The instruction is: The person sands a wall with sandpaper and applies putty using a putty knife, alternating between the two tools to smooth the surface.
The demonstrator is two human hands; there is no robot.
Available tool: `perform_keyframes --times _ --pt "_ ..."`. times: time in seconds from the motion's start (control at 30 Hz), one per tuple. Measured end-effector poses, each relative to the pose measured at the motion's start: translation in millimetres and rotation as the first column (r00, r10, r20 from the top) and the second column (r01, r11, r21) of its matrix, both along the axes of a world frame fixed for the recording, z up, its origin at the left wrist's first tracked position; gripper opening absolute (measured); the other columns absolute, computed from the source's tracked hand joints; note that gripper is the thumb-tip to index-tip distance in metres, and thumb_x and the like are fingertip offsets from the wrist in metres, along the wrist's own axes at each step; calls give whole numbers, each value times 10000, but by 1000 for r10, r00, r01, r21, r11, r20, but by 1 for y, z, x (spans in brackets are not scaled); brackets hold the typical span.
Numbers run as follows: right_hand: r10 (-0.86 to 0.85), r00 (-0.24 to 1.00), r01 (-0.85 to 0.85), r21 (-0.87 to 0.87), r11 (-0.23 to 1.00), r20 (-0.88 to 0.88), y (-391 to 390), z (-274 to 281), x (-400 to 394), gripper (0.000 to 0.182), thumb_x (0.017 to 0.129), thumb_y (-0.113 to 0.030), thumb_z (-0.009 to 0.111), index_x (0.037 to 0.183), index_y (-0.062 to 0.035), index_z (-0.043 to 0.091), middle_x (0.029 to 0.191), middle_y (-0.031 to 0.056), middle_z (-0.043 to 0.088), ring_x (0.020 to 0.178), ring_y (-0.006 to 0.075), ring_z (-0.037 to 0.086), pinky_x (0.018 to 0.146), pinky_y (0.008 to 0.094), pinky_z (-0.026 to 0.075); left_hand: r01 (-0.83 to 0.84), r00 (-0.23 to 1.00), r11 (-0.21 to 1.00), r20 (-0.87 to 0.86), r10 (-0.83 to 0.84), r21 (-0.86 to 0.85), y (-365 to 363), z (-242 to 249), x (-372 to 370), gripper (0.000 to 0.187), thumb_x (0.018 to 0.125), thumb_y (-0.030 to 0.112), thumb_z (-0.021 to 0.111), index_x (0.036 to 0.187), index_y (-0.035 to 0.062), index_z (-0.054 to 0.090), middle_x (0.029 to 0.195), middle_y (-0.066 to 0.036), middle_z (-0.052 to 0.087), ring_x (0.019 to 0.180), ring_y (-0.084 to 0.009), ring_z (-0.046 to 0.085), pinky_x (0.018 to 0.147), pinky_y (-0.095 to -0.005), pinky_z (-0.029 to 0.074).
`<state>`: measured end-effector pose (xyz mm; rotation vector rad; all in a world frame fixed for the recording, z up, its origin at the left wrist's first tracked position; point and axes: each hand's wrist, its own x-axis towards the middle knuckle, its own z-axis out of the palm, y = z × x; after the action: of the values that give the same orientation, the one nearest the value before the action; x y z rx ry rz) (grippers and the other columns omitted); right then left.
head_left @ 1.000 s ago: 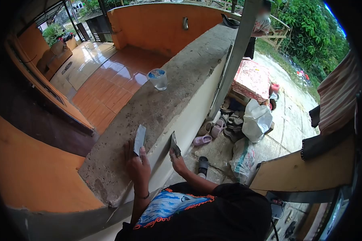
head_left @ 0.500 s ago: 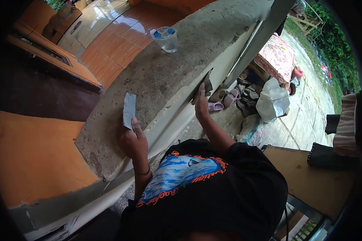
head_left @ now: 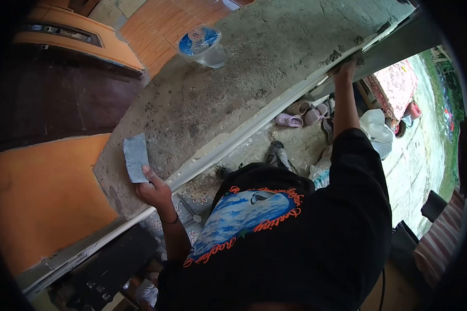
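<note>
My left hand (head_left: 153, 191) holds a flat grey metal scraper blade (head_left: 135, 157) upright above the near end of a rough concrete wall top (head_left: 244, 67). My right arm stretches far along the wall's white outer edge (head_left: 254, 127). My right hand (head_left: 346, 66) presses a second small dark blade against that edge, near a grey post (head_left: 399, 44); the blade is mostly hidden by the fingers. I wear a black shirt with a blue and orange print.
A sealed plastic water cup (head_left: 203, 45) stands on the wall top at the far side. Sandals (head_left: 301, 114), a white bag (head_left: 379, 132) and a patterned cloth (head_left: 397, 85) lie on the ground beyond. An orange wall (head_left: 41, 202) is at left.
My right hand slid far forward along the wall's edge, from close to my body to near the post. The left hand stayed by the near end. My head leaned forward and down.
</note>
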<state>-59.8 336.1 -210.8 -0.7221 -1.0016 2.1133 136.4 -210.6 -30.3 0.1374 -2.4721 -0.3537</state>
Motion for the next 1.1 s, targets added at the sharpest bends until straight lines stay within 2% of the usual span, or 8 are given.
perform_keyframes --times 0.23,0.37,0.43,0.5,0.57,0.73,0.87,1.1 --pt "88 979 -107 95 990 185 2 -35 2 463 964 -365 243 1227 -36 436 1102 120 536 1022 249 520 917 371 410 -20 1000 1000 -24 20 -13 3 3 -1 396 928 264 458 923 -99 616 875 -273 622 815 -447 581 687 -479 431" --pt "151 923 -145 -42 989 355 -99 -38 51 603 938 -466 374 1262 41 407 1178 127 516 1048 237 503 933 316 378 3 999 998 -44 -6 -69 -2 0 0 375 919 268 456 867 -64 623 811 -249 613 735 -442 560 630 -500 415" --pt "67 973 -85 72 994 223 -170 -31 77 710 919 -507 405 1325 69 318 1284 128 449 1133 218 451 965 297 343 24 997 996 -78 -31 -92 -5 -2 -2 376 919 283 455 858 -48 623 785 -237 606 720 -436 548 634 -498 408" --pt "241 928 -236 -54 970 284 -232 1 117 731 918 -515 401 1358 55 274 1347 121 388 1194 201 394 996 296 310 74 995 997 -67 -76 -38 -5 1 1 377 919 289 451 862 -44 618 776 -230 601 721 -427 544 651 -489 406" --pt "266 923 -262 -52 964 279 -288 -3 144 709 899 -548 421 1289 42 395 1254 131 457 1076 203 447 942 308 341 81 996 997 -27 -81 -13 -8 2 5 376 919 298 448 894 -38 615 799 -218 604 758 -415 551 688 -480 411" --pt "409 851 -493 232 839 328 -389 27 210 672 921 -504 414 1319 31 333 1193 104 474 1011 179 436 894 286 355 165 980 986 114 -162 -15 -14 7 13 401 924 311 426 1012 -32 613 1080 -200 595 1018 -365 548 875 -442 413" --pt "500 830 -554 465 691 247 -439 59 238 647 972 -327 345 1418 11 21 1494 186 -8 1386 276 -19 1108 335 48 247 966 968 87 -242 -51 -20 7 14 411 929 307 407 1031 -33 614 1152 -192 575 1115 -339 514 959 -435 372" --pt "396 896 -434 594 677 202 -445 63 234 637 972 -339 332 1419 11 41 1485 218 -19 1380 320 -56 1108 367 7 159 965 986 201 -166 52 -25 6 18 396 927 294 418 1004 -38 619 1075 -195 608 1035 -346 556 940 -419 396"
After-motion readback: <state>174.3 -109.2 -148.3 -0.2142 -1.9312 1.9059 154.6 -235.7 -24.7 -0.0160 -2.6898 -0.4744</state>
